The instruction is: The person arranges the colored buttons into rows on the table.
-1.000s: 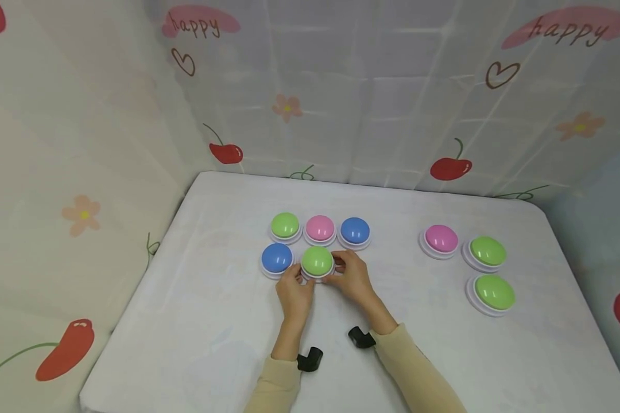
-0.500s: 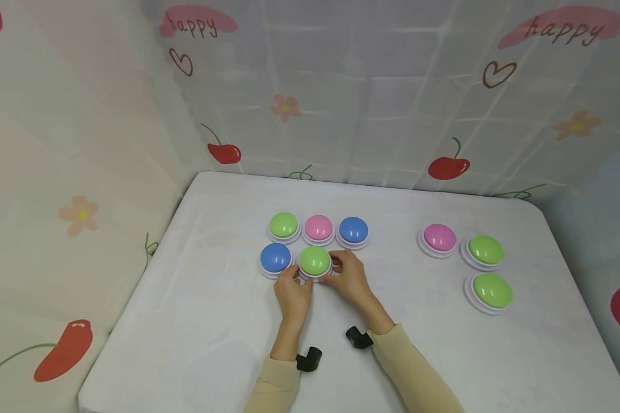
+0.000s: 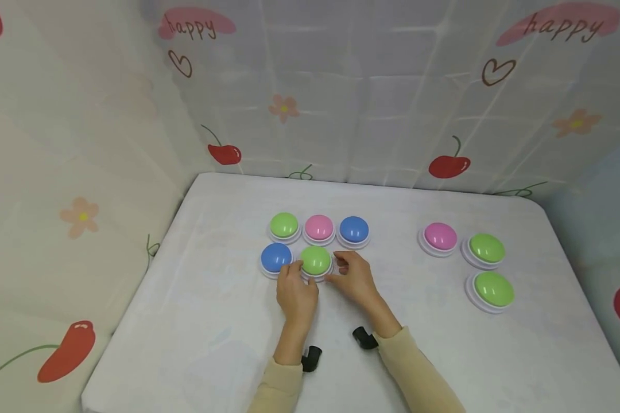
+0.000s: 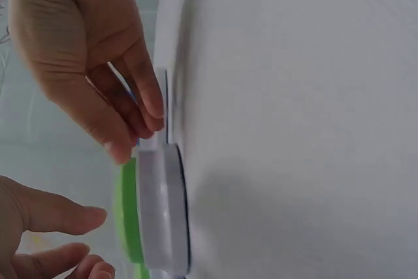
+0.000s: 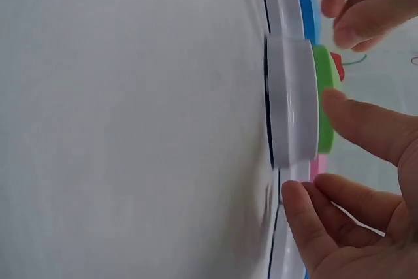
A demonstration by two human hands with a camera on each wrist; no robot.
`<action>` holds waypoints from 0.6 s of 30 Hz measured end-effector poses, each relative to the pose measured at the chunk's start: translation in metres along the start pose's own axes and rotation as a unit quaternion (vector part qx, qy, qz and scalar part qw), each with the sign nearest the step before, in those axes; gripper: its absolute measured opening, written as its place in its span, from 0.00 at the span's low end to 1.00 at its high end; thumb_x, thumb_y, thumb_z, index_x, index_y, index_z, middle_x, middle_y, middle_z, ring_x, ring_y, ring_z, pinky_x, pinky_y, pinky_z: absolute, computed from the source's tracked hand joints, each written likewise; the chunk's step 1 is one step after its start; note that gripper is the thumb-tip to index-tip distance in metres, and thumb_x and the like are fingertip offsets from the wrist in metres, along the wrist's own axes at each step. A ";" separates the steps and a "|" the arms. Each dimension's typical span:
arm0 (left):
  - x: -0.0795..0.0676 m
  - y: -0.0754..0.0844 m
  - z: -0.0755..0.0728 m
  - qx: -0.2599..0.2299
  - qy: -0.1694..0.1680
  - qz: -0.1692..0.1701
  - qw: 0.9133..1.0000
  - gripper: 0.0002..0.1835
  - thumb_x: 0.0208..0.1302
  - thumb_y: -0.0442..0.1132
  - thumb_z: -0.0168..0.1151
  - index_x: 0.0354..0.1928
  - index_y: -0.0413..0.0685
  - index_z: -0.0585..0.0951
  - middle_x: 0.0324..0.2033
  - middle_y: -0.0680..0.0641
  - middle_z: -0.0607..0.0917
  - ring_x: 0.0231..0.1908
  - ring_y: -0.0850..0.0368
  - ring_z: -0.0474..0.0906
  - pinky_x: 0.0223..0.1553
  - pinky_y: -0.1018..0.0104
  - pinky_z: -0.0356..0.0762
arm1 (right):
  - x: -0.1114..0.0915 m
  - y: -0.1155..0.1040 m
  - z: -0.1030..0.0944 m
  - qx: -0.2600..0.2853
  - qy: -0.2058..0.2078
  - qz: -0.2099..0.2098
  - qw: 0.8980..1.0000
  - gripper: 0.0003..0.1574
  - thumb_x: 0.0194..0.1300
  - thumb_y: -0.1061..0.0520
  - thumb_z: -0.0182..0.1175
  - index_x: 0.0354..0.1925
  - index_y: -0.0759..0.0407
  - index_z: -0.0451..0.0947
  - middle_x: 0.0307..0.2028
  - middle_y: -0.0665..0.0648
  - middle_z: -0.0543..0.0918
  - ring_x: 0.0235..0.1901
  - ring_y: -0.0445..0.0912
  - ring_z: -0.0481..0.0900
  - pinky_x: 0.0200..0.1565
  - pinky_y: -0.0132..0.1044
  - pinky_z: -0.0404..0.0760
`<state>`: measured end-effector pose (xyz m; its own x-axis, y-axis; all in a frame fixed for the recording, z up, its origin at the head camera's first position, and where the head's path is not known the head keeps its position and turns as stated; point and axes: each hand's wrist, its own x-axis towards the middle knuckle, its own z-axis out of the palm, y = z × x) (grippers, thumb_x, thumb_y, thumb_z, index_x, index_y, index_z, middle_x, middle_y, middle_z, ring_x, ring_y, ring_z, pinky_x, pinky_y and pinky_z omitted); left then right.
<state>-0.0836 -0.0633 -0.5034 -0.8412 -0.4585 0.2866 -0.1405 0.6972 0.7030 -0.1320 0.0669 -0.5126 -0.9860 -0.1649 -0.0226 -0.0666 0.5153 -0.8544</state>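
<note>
A green domed push button (image 3: 315,261) on a round white base lies on the white table, between my two hands in the head view. My left hand (image 3: 297,291) is at its left, beside a blue push button (image 3: 276,257); its fingers (image 4: 81,219) are spread loosely and hold nothing. My right hand (image 3: 355,278) is at the other side of the green button, with thumb and fingers parted. In the right wrist view its thumb overlaps the green dome (image 5: 325,129); whether it touches cannot be told.
Behind stand a green button (image 3: 284,225), a pink button (image 3: 319,228) and a blue button (image 3: 353,229) in a row. Toward the right of the table (image 3: 392,367) lie a magenta button (image 3: 441,236) and two green buttons (image 3: 487,248).
Both hands have let go of the green button's base and drawn slightly apart. My left hand has turned and lifted a little. The green button stays where it was.
</note>
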 end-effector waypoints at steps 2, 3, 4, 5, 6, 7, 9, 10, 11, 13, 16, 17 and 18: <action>-0.002 0.009 -0.001 -0.013 0.001 0.024 1.000 0.20 0.40 0.26 0.73 0.41 0.37 0.84 0.34 0.42 0.82 0.36 0.46 0.79 0.35 0.51 0.79 | -0.006 -0.001 -0.010 -0.001 0.009 0.011 1.000 0.36 0.48 0.63 0.75 0.56 0.69 0.76 0.48 0.66 0.82 0.47 0.56 0.83 0.50 0.44 0.84; -0.004 0.013 -0.001 -0.021 -0.002 0.037 0.999 0.19 0.40 0.26 0.73 0.40 0.38 0.84 0.33 0.43 0.82 0.34 0.47 0.79 0.34 0.54 0.79 | -0.009 -0.002 -0.016 0.000 0.013 0.017 1.000 0.35 0.48 0.64 0.75 0.56 0.69 0.77 0.48 0.66 0.82 0.47 0.56 0.83 0.51 0.45 0.84; -0.005 0.018 -0.001 -0.031 -0.010 0.048 0.998 0.19 0.40 0.27 0.74 0.40 0.38 0.84 0.33 0.44 0.82 0.33 0.49 0.79 0.34 0.56 0.78 | -0.012 -0.002 -0.022 -0.001 0.018 0.021 1.000 0.35 0.49 0.64 0.74 0.56 0.68 0.77 0.49 0.66 0.82 0.48 0.57 0.82 0.52 0.46 0.83; -0.006 0.023 0.000 -0.041 -0.019 0.060 0.997 0.19 0.41 0.27 0.74 0.40 0.39 0.84 0.34 0.44 0.83 0.32 0.51 0.79 0.33 0.58 0.78 | -0.015 -0.001 -0.028 -0.001 0.024 0.024 0.999 0.34 0.50 0.64 0.74 0.56 0.68 0.77 0.50 0.66 0.82 0.49 0.57 0.82 0.52 0.47 0.83; -0.008 0.027 0.001 -0.053 -0.031 0.070 0.996 0.19 0.42 0.28 0.74 0.41 0.40 0.84 0.34 0.45 0.83 0.32 0.52 0.79 0.33 0.60 0.78 | -0.018 0.000 -0.034 -0.001 0.030 0.028 0.999 0.34 0.50 0.63 0.74 0.56 0.68 0.77 0.51 0.66 0.81 0.50 0.57 0.82 0.53 0.47 0.83; -0.010 0.032 0.003 -0.063 -0.045 0.079 0.994 0.19 0.43 0.28 0.74 0.41 0.40 0.84 0.35 0.45 0.83 0.32 0.53 0.79 0.33 0.62 0.78 | -0.022 0.001 -0.041 -0.003 0.037 0.032 0.999 0.34 0.51 0.63 0.73 0.56 0.68 0.76 0.51 0.66 0.81 0.50 0.57 0.82 0.53 0.48 0.83; -0.013 0.042 0.008 -0.084 -0.074 0.099 0.989 0.19 0.44 0.30 0.75 0.42 0.41 0.84 0.36 0.46 0.83 0.33 0.54 0.80 0.34 0.65 0.78 | -0.027 0.006 -0.055 -0.011 0.054 0.041 0.998 0.33 0.54 0.61 0.73 0.57 0.67 0.76 0.53 0.66 0.81 0.52 0.57 0.81 0.53 0.48 0.82; -0.015 0.046 0.012 -0.096 -0.090 0.106 0.986 0.19 0.44 0.30 0.75 0.43 0.41 0.84 0.37 0.46 0.83 0.34 0.54 0.80 0.34 0.67 0.79 | -0.030 0.009 -0.062 -0.012 0.067 0.046 0.997 0.33 0.54 0.61 0.72 0.58 0.67 0.75 0.53 0.66 0.80 0.52 0.58 0.81 0.53 0.49 0.82; -0.016 0.051 0.016 -0.108 -0.104 0.114 0.982 0.20 0.45 0.31 0.76 0.43 0.42 0.84 0.37 0.46 0.83 0.35 0.54 0.80 0.35 0.69 0.79 | -0.032 0.013 -0.070 -0.012 0.082 0.052 0.995 0.33 0.55 0.61 0.72 0.59 0.67 0.75 0.54 0.66 0.80 0.53 0.58 0.80 0.53 0.49 0.82; -0.017 0.059 0.025 -0.130 -0.134 0.124 0.975 0.21 0.46 0.31 0.76 0.46 0.42 0.83 0.39 0.45 0.82 0.36 0.54 0.81 0.35 0.73 0.80 | -0.035 0.021 -0.084 -0.007 0.122 0.063 0.990 0.34 0.56 0.61 0.71 0.60 0.68 0.74 0.56 0.67 0.78 0.54 0.59 0.79 0.54 0.50 0.81; -0.016 0.072 0.040 -0.159 -0.175 0.130 0.963 0.24 0.47 0.32 0.76 0.49 0.41 0.82 0.42 0.44 0.82 0.39 0.54 0.81 0.37 0.75 0.80 | -0.036 0.036 -0.105 -0.001 0.199 0.080 0.977 0.36 0.56 0.62 0.71 0.61 0.69 0.72 0.58 0.68 0.76 0.56 0.60 0.76 0.56 0.52 0.80; -0.015 0.076 0.046 -0.169 -0.190 0.129 0.958 0.25 0.47 0.32 0.76 0.51 0.40 0.82 0.44 0.43 0.82 0.40 0.54 0.81 0.38 0.76 0.80 | -0.036 0.041 -0.111 0.002 0.225 0.088 0.970 0.37 0.55 0.62 0.71 0.62 0.69 0.71 0.58 0.69 0.75 0.57 0.60 0.76 0.57 0.52 0.79; -0.014 0.080 0.051 -0.177 -0.207 0.125 0.954 0.26 0.48 0.33 0.75 0.52 0.40 0.81 0.45 0.42 0.82 0.42 0.53 0.81 0.39 0.76 0.80 | -0.035 0.045 -0.117 0.004 0.248 0.097 0.964 0.38 0.55 0.63 0.71 0.63 0.69 0.70 0.59 0.69 0.74 0.58 0.60 0.74 0.58 0.52 0.78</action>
<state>-0.1098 0.0269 -0.4845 -0.9698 0.0064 0.2440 0.2154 0.4921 0.8435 -0.1181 0.1943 -0.4898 -0.9316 0.3572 0.0669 0.1255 0.4891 -0.8632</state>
